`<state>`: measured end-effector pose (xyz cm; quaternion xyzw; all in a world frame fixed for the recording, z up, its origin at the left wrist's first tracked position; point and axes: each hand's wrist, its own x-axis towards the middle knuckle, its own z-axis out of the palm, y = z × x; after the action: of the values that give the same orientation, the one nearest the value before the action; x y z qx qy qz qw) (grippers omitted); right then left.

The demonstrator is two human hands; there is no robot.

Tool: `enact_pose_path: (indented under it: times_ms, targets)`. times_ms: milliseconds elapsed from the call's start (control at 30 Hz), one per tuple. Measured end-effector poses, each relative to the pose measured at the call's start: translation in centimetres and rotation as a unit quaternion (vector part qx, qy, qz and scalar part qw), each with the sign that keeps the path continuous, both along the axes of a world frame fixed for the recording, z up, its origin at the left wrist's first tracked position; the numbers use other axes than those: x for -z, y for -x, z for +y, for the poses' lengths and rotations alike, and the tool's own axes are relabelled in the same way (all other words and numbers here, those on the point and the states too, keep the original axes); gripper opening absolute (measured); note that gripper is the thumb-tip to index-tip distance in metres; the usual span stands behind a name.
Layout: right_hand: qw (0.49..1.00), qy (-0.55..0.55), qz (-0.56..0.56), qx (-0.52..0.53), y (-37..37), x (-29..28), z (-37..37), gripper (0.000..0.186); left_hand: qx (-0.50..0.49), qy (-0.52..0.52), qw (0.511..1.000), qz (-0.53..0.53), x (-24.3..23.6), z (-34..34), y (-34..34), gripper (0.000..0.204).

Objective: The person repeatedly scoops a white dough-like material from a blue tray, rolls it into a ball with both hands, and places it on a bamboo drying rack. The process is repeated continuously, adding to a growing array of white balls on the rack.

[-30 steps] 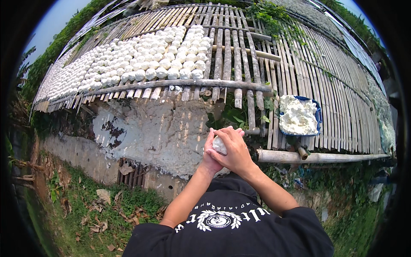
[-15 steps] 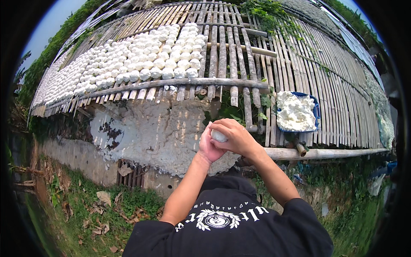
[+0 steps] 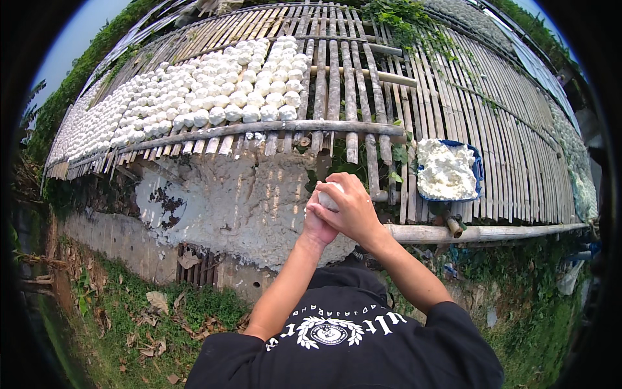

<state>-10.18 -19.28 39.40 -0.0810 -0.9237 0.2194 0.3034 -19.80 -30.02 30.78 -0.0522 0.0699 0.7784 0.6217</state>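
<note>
Head camera: a small white lump (image 3: 329,196) is held between both hands, above the whitish, crusted ground (image 3: 253,188) on the near side of the bamboo racks. It is cupped from the left and below by the left hand (image 3: 316,225), whose fingers are bent against it, though their tips are partly covered and cannot be made out. It is covered from the right and above by the right hand (image 3: 352,206), with its fingers curled closely over it. The lump is apparently enclosed this way so that soft stuff can be pressed from opposite sides without being dropped.

To the right, a blue tub (image 3: 479,174) heaped with white paste (image 3: 446,170) is set on the near part of the right rack (image 3: 512,149), presumably so that it can be reached by the right hand. On the left rack (image 3: 330,74), many white lumps (image 3: 217,91) are laid in close rows, probably to save space, with air let through between the slats. The near edge of that rack is crossed by a long pole (image 3: 259,129), by which the slats are probably kept in place.
</note>
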Motion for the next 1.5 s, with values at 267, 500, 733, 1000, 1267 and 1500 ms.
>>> enact_pose_path:
  times_ms: [267,500,733,1000,1267,1500]
  targets:
    - [0.999,0.012,0.014,-0.047,0.0,0.1,-0.5,0.043,0.071,-0.207,0.975,-0.044,0.2,-0.7,0.5,0.065]
    - [0.989,0.035,-0.016,-0.144,-0.4,-0.6,-0.6,0.048,0.086,-0.174,0.981,-0.017,0.5,-1.3,-0.3,0.054]
    - [0.999,0.02,-0.016,-0.043,-0.6,-0.1,-1.5,0.059,-0.005,0.004,1.0,0.021,0.1,-1.5,-0.4,0.061]
    - [0.998,0.026,-0.01,-0.053,-0.4,-0.3,-1.8,0.051,0.006,-0.052,0.998,0.026,1.0,-1.6,-0.2,0.064]
    - [0.989,-0.049,0.022,-0.138,-0.3,-1.1,-1.7,0.034,0.036,0.03,0.998,0.045,-0.2,-1.9,-0.1,0.064]
    - [0.978,0.031,0.022,-0.204,0.0,-0.2,-1.4,0.029,0.066,0.001,0.995,0.077,-1.6,-1.7,-0.8,0.061]
